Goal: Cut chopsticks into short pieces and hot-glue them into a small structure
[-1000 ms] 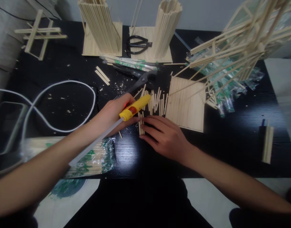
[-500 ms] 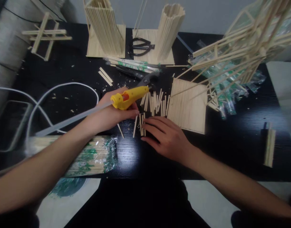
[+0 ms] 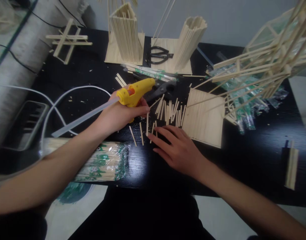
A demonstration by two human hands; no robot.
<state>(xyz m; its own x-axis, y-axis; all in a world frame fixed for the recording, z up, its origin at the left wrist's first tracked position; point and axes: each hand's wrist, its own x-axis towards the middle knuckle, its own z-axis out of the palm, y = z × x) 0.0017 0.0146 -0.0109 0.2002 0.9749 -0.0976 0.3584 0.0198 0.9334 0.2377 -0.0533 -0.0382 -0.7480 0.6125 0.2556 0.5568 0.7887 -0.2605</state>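
My left hand [image 3: 123,113] is wrapped round a yellow hot glue gun [image 3: 136,90], whose long clear glue stick [image 3: 85,116] trails back over the wrist. Its thumb reaches the upper end of a short cut wooden stick [image 3: 147,123] standing lengthwise on the black table. At that stick's lower end is a fingertip of my right hand [image 3: 174,146], whose fingers are stretched out and spread low over the table. Two short sticks [image 3: 141,133] lie left of it and two more partly under the right fingers. A loose pile of short sticks [image 3: 169,111] lies just beyond.
A flat stick panel [image 3: 205,116] lies to the right, under a large stick frame [image 3: 267,63]. Black pliers [image 3: 164,89] and black-handled scissors [image 3: 159,55] lie farther back, near two stick towers [image 3: 126,36]. Wrapped chopsticks [image 3: 103,161] and a white cord [image 3: 46,116] are on the left.
The view has shifted, moving the scene right and slightly down. The short sticks between my hands are now spread farther apart, with one between the left thumb and a right fingertip.
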